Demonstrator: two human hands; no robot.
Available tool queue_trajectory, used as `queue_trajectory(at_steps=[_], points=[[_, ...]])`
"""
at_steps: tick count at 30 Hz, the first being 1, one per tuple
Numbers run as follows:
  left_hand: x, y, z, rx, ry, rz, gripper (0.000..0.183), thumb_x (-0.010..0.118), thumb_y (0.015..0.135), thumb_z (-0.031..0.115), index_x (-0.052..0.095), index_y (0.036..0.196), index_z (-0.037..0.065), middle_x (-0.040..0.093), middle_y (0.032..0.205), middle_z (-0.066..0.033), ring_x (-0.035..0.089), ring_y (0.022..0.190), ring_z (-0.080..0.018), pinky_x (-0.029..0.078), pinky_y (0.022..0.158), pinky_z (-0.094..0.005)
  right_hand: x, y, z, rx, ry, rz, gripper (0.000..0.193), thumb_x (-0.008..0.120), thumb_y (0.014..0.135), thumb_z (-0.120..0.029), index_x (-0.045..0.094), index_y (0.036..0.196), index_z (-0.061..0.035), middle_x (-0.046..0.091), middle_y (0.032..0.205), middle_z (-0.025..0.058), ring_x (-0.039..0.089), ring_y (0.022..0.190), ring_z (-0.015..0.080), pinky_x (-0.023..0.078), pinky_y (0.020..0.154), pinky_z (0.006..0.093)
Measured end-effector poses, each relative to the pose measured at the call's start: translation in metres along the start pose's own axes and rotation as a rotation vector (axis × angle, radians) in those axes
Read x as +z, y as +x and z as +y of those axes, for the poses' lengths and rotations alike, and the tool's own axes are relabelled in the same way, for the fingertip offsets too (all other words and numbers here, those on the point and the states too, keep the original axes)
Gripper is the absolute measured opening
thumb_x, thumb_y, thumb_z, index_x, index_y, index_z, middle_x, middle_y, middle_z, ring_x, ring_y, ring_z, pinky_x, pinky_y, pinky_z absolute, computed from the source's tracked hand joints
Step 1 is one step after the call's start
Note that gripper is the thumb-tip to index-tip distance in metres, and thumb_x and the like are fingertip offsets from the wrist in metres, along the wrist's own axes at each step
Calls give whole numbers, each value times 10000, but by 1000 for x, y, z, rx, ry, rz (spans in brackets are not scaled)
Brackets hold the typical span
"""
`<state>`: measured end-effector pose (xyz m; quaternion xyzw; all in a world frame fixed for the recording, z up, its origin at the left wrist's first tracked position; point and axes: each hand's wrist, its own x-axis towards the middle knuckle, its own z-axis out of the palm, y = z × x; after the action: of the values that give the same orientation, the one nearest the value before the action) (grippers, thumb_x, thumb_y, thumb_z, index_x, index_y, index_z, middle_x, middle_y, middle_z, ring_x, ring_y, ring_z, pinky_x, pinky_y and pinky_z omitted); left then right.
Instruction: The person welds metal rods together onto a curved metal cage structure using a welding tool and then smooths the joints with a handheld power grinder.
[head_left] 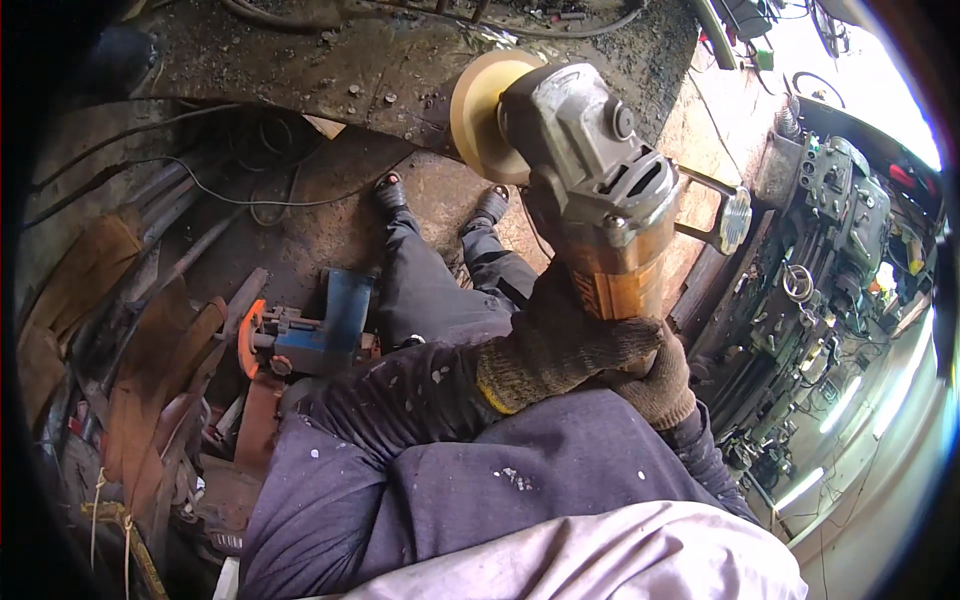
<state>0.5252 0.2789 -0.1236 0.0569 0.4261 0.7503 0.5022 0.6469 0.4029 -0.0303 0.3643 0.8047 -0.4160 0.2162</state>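
An angle grinder (610,190) with a grey head and an orange body is held up in front of me, tilted with its head away. Its tan disc (485,115) overlaps the edge of the dirty worktable (390,70); whether it touches the table I cannot tell. My left hand (560,345), in a brown knitted glove with a yellow hem, is closed around the lower part of the orange body. Just behind it, my right hand (665,385), gloved as well, grips the rear end of the grinder, and its fingers are partly hidden.
A blue bench vise (345,310) with an orange part stands left of my legs. Metal and wooden pieces (150,380) pile up at the far left. Cables (240,200) run over the floor under the table. On the right is a large machine (810,290) with handwheels.
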Motion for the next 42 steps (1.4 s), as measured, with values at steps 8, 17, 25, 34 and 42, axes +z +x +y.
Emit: queue_trajectory(at_steps=[8, 17, 25, 34, 42], points=[[5, 1, 5, 156, 131, 155, 954, 866, 729, 541, 446, 1396, 4, 627, 1222, -148, 653, 1121, -305, 528, 983, -429, -1, 8, -7, 19, -56, -41, 842, 921, 719, -239, 493, 1406, -6, 655, 1308, 193, 645, 1215, 310, 525, 993, 420], [5, 7, 12, 53, -60, 74, 843, 900, 765, 332, 427, 1382, 7, 603, 1261, -145, 630, 1162, -247, 527, 988, -391, -4, 8, -5, -76, -107, -31, 802, 901, 744, -216, 491, 1394, 13, 672, 1268, 201, 664, 1180, 302, 523, 1004, 410], [3, 5, 17, 22, -16, 62, 912, 880, 776, 372, 373, 1444, 11, 591, 1293, -153, 615, 1196, -262, 500, 1034, -410, -7, 9, -12, -53, -105, -24, 792, 888, 756, -211, 485, 1391, 35, 678, 1255, 205, 676, 1156, 308, 526, 998, 407], [4, 6, 17, 19, 21, 75, 886, 876, 794, 348, 370, 1441, 14, 578, 1308, -153, 603, 1208, -258, 493, 1043, -407, -11, 7, -10, -42, -84, -7, 807, 899, 746, -238, 488, 1385, 32, 691, 1229, 206, 695, 1124, 315, 538, 981, 412], [4, 6, 23, 50, -19, 94, 868, 887, 785, 320, 377, 1411, 1, 577, 1255, -145, 610, 1163, -251, 517, 999, -394, -10, 12, -24, -26, -110, -19, 867, 932, 714, -275, 480, 1396, 11, 695, 1223, 208, 691, 1134, 321, 540, 978, 421]])
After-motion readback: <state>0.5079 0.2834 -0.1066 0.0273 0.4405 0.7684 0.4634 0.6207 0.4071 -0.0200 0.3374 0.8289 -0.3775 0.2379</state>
